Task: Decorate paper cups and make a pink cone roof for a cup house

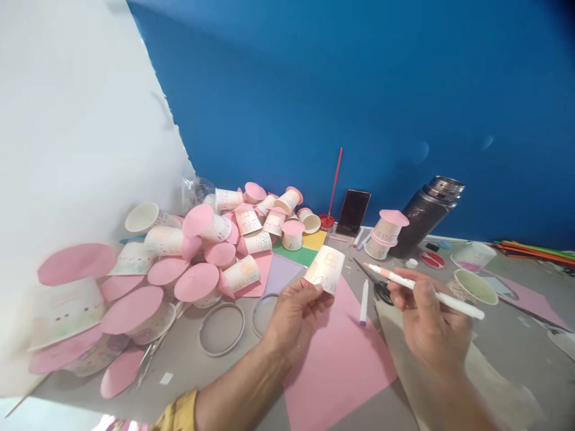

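My left hand [299,317] grips a small white paper cup [326,270] upside down near its rim. Faint orange window lines and coloured strokes are drawn on the cup's side. In my right hand [431,323] is a white marker [449,299], held like a pen, its orange tip pointing left toward the cup but apart from it. Beneath the cup lies a pink paper sheet [336,371]. A capped white marker with a purple end [364,303] rests between my hands, beside black scissors [381,291] that are partly hidden.
Many decorated cups with pink paper roofs [197,284] are heaped at the left. Two stacked roofed cups [387,233] stand near a dark leaning bottle [424,215]. A phone [353,212] leans on the blue wall. Two grey rings [221,329] and a greenish cup [475,287] lie on the table.
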A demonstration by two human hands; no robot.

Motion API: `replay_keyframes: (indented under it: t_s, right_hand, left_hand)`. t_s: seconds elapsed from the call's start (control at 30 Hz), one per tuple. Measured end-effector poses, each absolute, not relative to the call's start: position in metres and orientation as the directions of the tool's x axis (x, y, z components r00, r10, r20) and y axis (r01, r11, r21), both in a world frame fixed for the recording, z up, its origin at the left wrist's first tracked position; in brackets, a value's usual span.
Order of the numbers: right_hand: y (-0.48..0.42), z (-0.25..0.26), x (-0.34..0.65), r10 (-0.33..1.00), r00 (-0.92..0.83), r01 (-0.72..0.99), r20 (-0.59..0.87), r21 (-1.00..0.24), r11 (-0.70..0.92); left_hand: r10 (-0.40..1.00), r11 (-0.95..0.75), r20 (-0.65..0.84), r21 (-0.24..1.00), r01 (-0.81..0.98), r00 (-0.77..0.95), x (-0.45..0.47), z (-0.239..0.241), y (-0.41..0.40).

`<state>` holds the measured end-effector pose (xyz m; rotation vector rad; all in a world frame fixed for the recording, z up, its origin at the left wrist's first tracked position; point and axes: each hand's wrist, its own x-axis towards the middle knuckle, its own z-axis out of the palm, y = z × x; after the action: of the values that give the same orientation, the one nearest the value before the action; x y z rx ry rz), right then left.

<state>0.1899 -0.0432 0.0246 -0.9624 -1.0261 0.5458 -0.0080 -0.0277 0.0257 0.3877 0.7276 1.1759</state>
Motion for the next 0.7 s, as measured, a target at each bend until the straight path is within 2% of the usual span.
replay_keyframes:
  t_s: [0.27,0.37,0.5,0.57,0.7]
  right_hand:
    - [-0.039,0.018,0.188,0.835,0.455,-0.053,0.31,-0.926,0.373]
    - [-0.033,0.015,0.185,0.827,0.494,-0.081,0.268,-0.933,0.351]
    - [-0.026,0.023,0.18,0.831,0.541,-0.192,0.13,-0.943,0.273]
    - [-0.023,0.034,0.175,0.837,0.54,-0.246,0.089,-0.934,0.258]
    - [-0.018,0.047,0.163,0.84,0.526,-0.23,0.13,-0.93,0.288]
  left_hand:
    - [0.919,0.373,-0.338,0.59,-0.716,0.201,-0.008,0.012,-0.026]
    - [0.901,0.39,-0.389,0.531,-0.752,0.193,-0.01,0.012,-0.02]
    - [0.861,0.412,-0.473,0.438,-0.799,0.185,-0.014,0.025,-0.01]
    - [0.874,0.396,-0.448,0.43,-0.811,0.189,-0.013,0.033,-0.006]
    - [0.903,0.375,-0.374,0.447,-0.812,0.211,-0.006,0.035,-0.002]
